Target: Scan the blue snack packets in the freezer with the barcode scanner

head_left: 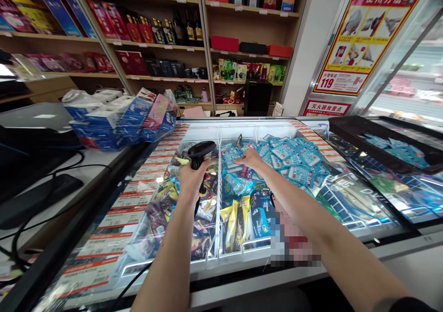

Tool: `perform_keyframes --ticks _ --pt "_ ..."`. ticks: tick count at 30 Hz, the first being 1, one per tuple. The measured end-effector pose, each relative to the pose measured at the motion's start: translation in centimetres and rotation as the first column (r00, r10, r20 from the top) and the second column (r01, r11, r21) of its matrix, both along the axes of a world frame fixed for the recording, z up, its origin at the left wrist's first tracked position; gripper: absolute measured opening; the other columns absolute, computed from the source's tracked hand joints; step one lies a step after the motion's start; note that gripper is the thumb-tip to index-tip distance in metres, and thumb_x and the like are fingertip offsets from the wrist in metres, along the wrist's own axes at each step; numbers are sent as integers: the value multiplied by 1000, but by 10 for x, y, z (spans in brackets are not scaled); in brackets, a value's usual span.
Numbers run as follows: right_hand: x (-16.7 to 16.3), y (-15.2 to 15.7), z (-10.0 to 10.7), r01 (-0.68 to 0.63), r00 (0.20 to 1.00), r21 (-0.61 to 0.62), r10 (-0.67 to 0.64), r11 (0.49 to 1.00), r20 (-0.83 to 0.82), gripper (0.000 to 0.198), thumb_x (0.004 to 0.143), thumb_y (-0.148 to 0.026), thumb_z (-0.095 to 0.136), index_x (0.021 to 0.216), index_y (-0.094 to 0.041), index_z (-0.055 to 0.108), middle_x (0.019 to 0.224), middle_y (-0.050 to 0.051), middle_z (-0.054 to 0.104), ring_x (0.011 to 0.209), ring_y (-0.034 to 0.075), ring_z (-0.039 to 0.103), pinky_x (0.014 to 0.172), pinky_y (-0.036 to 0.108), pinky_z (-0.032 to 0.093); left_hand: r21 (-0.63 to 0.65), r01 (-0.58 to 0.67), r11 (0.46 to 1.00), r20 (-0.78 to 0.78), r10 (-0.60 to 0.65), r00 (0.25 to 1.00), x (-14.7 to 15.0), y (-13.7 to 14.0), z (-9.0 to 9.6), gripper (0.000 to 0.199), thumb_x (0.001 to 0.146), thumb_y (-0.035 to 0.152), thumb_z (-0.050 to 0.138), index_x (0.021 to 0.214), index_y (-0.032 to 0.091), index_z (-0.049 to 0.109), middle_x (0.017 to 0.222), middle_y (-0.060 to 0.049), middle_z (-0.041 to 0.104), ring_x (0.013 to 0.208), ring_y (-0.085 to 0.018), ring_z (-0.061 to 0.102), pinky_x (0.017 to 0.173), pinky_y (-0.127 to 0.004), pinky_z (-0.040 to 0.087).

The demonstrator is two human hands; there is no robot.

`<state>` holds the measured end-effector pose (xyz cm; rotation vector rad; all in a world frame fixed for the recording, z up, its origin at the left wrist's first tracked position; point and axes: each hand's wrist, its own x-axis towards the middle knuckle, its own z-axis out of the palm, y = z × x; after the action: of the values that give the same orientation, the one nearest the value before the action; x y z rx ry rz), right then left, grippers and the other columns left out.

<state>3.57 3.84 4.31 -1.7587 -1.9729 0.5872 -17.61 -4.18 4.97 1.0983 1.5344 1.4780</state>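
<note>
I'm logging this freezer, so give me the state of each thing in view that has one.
Left hand: closed around the scanner.
Scanner: held by its handle, head up.
Right hand: fingers curled at the blue packets; grip unclear.
Blue packets: heaped loosely, overlapping.
Tray: holding more blue packets.
Yellow packs: lying side by side.
Divider: upright.
Blue packages: stacked.
Freezer: stocked; lid position unclear.
Shelves: stocked.
</note>
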Motion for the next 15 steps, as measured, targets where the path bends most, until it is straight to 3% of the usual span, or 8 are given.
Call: perform_keyframes --ticks 5,8,11,15 --pt "16 -3 -6 79 973 -97 -98 992 -211 39 73 -40 77 52 -21 50 47 -1 54 51 15 55 52 25 39 -2 61 998 -67 -61 996 4 1 -2 38 63 49 76 75 16 62 61 -3 62 43 -14 55 42 -25 42" --pt "21 3 -15 100 903 -190 -169 977 -396 30 67 -36 82 68 -21 56 47 -2 57 46 16 57 48 26 44 -21 64 998 -86 -66 994 5 0 -2 38 63 49 76 74 16 62 59 -3 62 43 -15 55 43 -26 43" --pt "23 13 -20 112 854 -283 -238 953 -463 45 54 -28 90 81 -20 55 46 -2 59 48 21 63 45 27 48 -13 57 998 -70 -58 996 5 0 -1 37 63 49 76 74 16 62 60 -3 62 43 -14 55 43 -26 42" --pt "20 18 -17 68 777 -404 -302 912 -552 45 48 -20 92 73 -19 54 45 1 60 48 25 65 41 30 51 -23 52 998 -66 -54 996 5 -1 0 37 62 48 77 73 16 62 59 -3 61 42 -15 55 42 -26 42"
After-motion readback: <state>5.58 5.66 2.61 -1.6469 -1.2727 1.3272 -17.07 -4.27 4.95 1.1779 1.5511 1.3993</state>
